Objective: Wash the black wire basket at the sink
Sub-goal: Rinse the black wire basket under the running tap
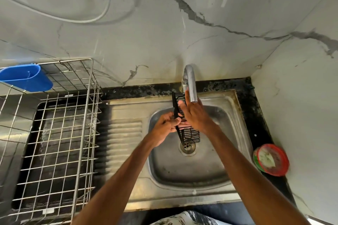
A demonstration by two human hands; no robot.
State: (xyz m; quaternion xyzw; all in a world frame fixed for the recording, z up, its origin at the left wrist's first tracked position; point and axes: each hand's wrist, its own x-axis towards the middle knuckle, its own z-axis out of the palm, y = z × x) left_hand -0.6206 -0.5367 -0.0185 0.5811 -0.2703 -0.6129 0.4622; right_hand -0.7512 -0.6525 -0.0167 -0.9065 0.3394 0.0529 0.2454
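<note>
The black wire basket is narrow and long, held on edge over the steel sink bowl, just under the curved tap spout. My left hand grips its left rim near the middle. My right hand lies flat against the basket's wire side, fingers stretched up toward the spout and covering its upper half. The basket's lower end hangs just above the drain. No running water shows clearly.
A metal wire dish rack with a blue plastic cup holder stands left of the ribbed drainboard. A red-rimmed round tub sits on the dark counter at right. Marble-look walls close the back and right.
</note>
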